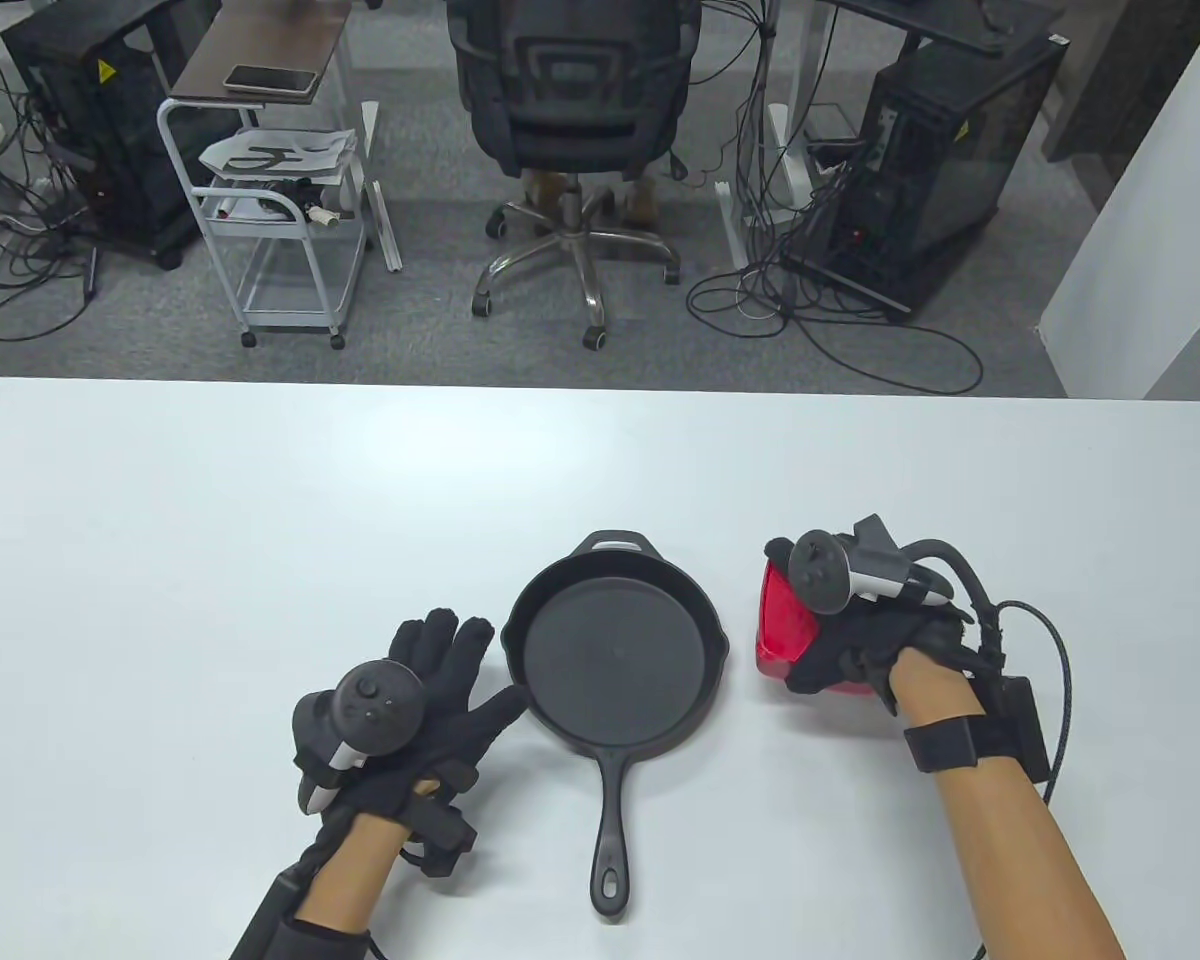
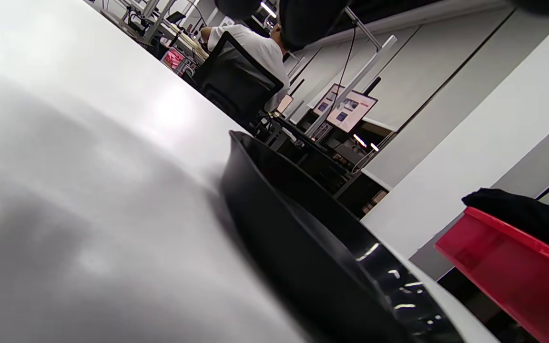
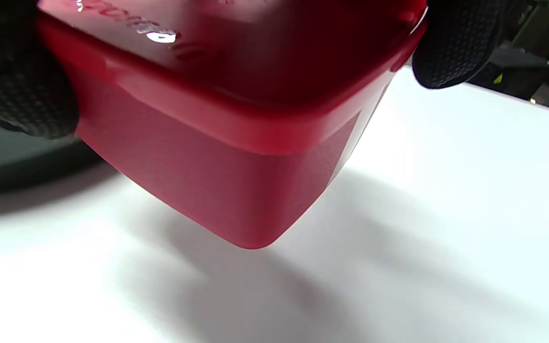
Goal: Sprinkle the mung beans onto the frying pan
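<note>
Overhead, the round black frying pan (image 1: pixel 616 665) lies mid-table, handle toward the person; left hand (image 1: pixel 415 700) flat, fingers apart, thumb touching its rim. Right wrist view: textured fingertips (image 3: pixel 460 43) clamp the glossy red container (image 3: pixel 236 128), tilted.

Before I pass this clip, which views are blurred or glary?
Table view: sharp, evenly lit. Left wrist view: near table blurred, bright glare upper left, frying pan rim soft. Right wrist view: red container top smeared, casting a soft shadow on the table.
</note>
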{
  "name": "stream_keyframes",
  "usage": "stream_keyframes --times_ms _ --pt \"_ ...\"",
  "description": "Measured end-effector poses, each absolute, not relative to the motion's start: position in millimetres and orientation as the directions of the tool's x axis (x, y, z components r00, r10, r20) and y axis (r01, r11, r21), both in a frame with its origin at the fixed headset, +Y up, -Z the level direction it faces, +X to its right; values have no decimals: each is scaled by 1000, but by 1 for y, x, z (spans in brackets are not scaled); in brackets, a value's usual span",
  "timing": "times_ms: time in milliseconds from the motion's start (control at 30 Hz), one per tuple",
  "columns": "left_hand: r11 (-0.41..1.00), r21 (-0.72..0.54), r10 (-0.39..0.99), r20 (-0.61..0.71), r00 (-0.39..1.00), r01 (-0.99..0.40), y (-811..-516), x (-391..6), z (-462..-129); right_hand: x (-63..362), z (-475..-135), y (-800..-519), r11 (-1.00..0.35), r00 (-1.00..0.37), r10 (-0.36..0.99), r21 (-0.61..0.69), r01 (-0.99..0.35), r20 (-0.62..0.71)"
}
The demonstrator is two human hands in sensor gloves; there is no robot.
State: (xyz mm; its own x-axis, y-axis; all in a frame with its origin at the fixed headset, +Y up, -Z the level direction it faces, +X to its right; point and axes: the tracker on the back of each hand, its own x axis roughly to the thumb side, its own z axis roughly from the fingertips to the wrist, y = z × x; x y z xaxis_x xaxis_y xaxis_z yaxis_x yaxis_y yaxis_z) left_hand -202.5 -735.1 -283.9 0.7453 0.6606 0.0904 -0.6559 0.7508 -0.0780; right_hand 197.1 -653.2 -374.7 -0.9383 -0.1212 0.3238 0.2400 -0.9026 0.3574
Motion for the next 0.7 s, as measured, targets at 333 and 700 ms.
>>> stream_keyframes --times_ms 333,700 --pt "319 -133 948 26 318 -938 -729 -206 -274 130 -311 -585 -956 -916 -66 239 172 395" --pt "-168 -250 985 -92 -149 -954 -735 -201 -269 42 -279 -568 -974 -838 -35 168 150 545"
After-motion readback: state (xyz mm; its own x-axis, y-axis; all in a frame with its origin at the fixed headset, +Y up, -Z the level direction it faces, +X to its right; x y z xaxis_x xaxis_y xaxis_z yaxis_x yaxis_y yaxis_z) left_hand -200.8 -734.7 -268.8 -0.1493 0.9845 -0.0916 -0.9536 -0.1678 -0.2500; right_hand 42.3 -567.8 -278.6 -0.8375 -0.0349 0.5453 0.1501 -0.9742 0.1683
